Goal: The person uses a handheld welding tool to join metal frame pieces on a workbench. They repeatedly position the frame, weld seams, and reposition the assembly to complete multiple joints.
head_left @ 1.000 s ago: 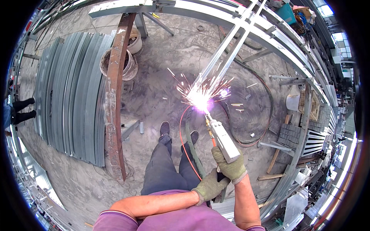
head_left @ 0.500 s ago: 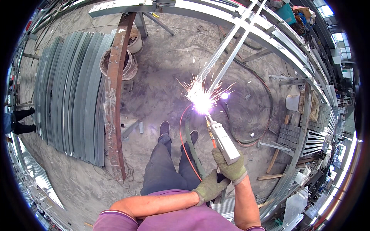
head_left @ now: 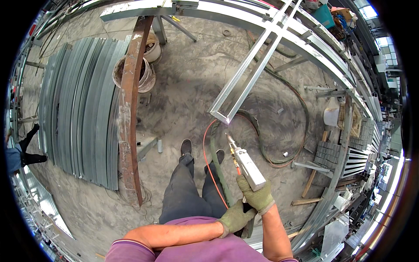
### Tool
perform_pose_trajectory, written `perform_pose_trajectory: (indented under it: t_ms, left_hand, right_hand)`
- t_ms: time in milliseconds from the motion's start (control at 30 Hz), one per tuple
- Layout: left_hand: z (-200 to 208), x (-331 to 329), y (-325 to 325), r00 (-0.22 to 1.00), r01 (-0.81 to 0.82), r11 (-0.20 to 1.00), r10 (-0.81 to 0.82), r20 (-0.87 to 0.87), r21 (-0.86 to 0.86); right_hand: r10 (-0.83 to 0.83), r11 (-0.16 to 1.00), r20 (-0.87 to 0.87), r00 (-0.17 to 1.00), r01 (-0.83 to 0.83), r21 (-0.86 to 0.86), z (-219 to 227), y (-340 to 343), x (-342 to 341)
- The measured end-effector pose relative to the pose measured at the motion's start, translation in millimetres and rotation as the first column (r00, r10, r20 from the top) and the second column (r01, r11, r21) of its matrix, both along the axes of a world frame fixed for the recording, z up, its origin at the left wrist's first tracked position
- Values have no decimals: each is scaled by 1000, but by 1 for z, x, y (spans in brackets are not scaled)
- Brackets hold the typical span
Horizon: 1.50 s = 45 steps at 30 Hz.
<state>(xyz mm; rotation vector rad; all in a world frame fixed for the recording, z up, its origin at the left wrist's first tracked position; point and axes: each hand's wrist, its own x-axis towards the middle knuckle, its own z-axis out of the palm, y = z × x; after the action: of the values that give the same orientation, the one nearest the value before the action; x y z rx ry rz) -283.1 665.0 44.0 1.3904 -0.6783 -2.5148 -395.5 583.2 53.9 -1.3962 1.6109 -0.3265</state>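
My gloved right hand is closed around the handle of a white welding gun, which points up and slightly left. Just behind it, my gloved left hand grips the gun's thick cable, partly hidden under the gloves. The gun's nozzle sits a little short of the near end of a metal frame, made of two long rails joined by a short end piece. A small pinkish-white glow shows at its near right corner. A red hose and a dark green hose hang beside my legs.
A rusty beam stands left of my legs, with buckets beside it. Stacked grey metal profiles lie further left, where another person stands. Hoses loop over the floor at right, near grey block stacks and a long rail.
The bright arc and flying sparks have gone, leaving a small glow at the frame corner. The gun and both hands have drawn slightly back and left. The person at far left has shifted.
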Motion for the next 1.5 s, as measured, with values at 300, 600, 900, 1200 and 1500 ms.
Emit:
perform_pose_trajectory:
  t_ms: [300, 600, 900, 1200, 1500]
  left_hand:
    - [7, 2, -7, 997, -38, 997, 43, 69, -66]
    - [2, 0, -6, 996, -41, 998, 46, 78, -56]
    - [3, 1, -7, 996, -43, 998, 46, 73, -41]
    - [6, 4, -9, 997, -25, 999, 28, 76, -40]
    - [6, 5, -10, 999, -25, 999, 26, 44, -24]
  right_hand:
    - [214, 946, -39, 976, -217, -241, 1, -11, -9]
    - [217, 955, -25, 976, -218, -199, 3, -15, -6]
    - [210, 955, -49, 977, -215, -203, 3, -15, -4]
    - [224, 955, -58, 973, -231, -187, -1, -13, -6]
    - [166, 979, -30, 986, -169, -116, 6, -15, -1]
